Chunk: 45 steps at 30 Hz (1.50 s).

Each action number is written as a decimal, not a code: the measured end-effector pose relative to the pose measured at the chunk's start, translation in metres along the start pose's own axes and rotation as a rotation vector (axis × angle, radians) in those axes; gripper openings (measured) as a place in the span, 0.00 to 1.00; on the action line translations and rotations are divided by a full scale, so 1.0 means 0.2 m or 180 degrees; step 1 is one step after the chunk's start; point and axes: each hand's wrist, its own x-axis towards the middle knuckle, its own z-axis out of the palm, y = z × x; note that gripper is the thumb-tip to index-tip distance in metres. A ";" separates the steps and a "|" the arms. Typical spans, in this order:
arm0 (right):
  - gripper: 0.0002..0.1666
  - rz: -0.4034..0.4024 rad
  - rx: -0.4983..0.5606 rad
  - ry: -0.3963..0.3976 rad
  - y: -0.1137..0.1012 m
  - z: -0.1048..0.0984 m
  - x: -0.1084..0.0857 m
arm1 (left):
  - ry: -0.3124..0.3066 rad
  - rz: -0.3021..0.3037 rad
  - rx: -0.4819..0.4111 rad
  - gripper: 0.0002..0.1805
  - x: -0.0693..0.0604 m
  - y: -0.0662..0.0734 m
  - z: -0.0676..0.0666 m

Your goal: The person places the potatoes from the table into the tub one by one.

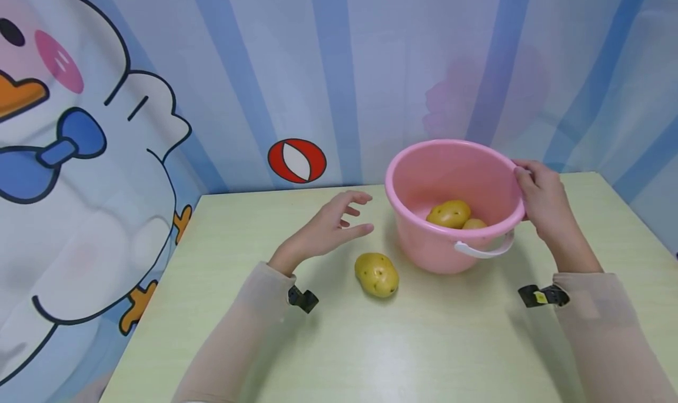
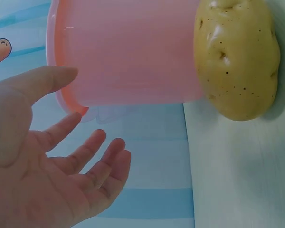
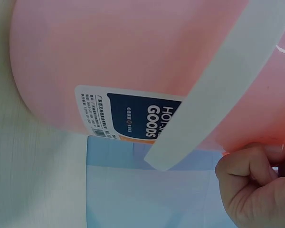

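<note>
A pink bucket (image 1: pixel 434 244) stands on the table, its rim gripped on the right side by my right hand (image 1: pixel 545 197). In the right wrist view the curled fingers (image 3: pixel 247 164) of that hand lie at the rim. Inside the bucket are a yellow potato (image 1: pixel 449 213) and part of another potato (image 1: pixel 474 223). My left hand (image 1: pixel 331 226) hovers left of the bucket, fingers spread and holding nothing. Below and right of that hand, a single potato (image 1: pixel 376 275) rests on the table in front of the bucket, larger in the left wrist view (image 2: pixel 237 57).
The bucket's white handle (image 1: pixel 484 251) hangs down at its front right. A label (image 3: pixel 128 114) is stuck to the bucket's side. The pale table (image 1: pixel 424 356) meets a blue striped backdrop (image 1: pixel 365 85) with a cartoon bird (image 1: pixel 106 232) at left.
</note>
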 end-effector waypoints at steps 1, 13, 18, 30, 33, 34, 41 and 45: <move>0.34 0.0001 0.0000 -0.0005 0.00 0.00 0.00 | -0.0037 -0.0023 0.0002 0.33 0.00 -0.01 0.01; 0.35 0.0029 -0.0017 -0.0011 0.01 0.00 0.00 | -0.0365 -0.0124 -0.0048 0.34 -0.01 -0.04 0.05; 0.35 0.0015 -0.0006 -0.0008 0.01 0.00 0.01 | -0.0435 -0.0165 -0.0080 0.36 -0.02 -0.06 0.07; 0.35 0.0030 0.0010 -0.0032 0.01 0.00 0.00 | -0.0611 -0.0207 -0.0122 0.38 -0.05 -0.11 0.11; 0.36 0.0027 0.0004 -0.0033 0.01 0.00 0.00 | -0.0652 -0.0202 -0.0145 0.39 -0.06 -0.12 0.12; 0.36 0.0024 0.0000 -0.0032 0.01 0.00 0.00 | -0.0670 -0.0196 -0.0156 0.39 -0.06 -0.12 0.13; 0.36 0.0028 -0.0028 -0.0024 0.00 0.00 0.00 | -0.0736 -0.0228 -0.0150 0.38 -0.07 -0.13 0.15; 0.35 0.0034 -0.0018 -0.0031 0.00 0.00 0.00 | -0.0755 -0.0272 -0.0147 0.38 -0.08 -0.13 0.17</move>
